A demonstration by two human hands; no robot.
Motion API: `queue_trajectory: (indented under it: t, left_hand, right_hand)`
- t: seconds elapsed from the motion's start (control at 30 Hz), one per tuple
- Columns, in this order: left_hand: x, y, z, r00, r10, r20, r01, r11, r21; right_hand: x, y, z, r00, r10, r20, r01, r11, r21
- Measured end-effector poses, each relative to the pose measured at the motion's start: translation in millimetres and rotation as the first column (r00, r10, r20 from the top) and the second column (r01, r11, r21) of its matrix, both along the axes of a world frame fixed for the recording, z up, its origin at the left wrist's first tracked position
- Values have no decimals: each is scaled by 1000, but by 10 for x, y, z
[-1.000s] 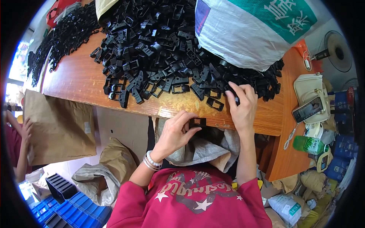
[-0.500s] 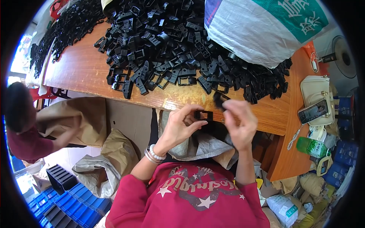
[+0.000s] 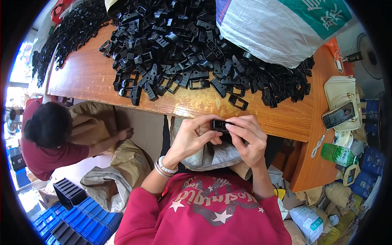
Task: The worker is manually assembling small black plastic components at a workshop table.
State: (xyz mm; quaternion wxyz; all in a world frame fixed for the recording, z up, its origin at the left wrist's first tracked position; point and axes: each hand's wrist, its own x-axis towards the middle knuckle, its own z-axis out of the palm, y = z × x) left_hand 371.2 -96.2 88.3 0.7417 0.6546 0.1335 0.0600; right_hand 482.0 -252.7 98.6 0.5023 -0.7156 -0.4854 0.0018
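Note:
My left hand (image 3: pixel 192 136) and my right hand (image 3: pixel 246 136) meet just below the near edge of the wooden table (image 3: pixel 90 77). Together they pinch a small black plastic buckle part (image 3: pixel 219 124) between their fingertips. A grey sack (image 3: pixel 212 155) lies open in my lap under the hands. A big heap of black plastic buckle parts (image 3: pixel 188 45) covers the table above them, and one loose black frame (image 3: pixel 238 102) lies nearest my hands.
A large white woven bag (image 3: pixel 277 28) rests on the heap at the upper right. A cream handbag (image 3: pixel 341 92) with a phone (image 3: pixel 338 115) on it and a green bottle (image 3: pixel 337 154) stand at the right. At the left a person in red (image 3: pixel 45 139) bends over brown sacks (image 3: pixel 92 120); blue crates (image 3: pixel 77 220) sit below.
My right hand came back from the heap with a black part and joined my left hand. The two parts are now pressed together. The person at the left leaned further into view.

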Motion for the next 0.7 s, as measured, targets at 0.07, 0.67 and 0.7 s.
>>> queue_trajectory:
  t: [0.07,0.67,0.7]
  left_hand:
    - [-14,-2,40,998,-33,-54,32,999,-13]
    - [213,-25,56,954,-112,277,-110,731,674]
    - [295,-10,40,961,-121,249,-102,684,722]
  right_hand:
    - [-15,-24,-4,999,-17,-43,18,1000,26]
    - [-47,-256,8,937,-41,-346,-21,985,-172]
    - [-5,-269,-8,953,-51,-299,13,992,-128]
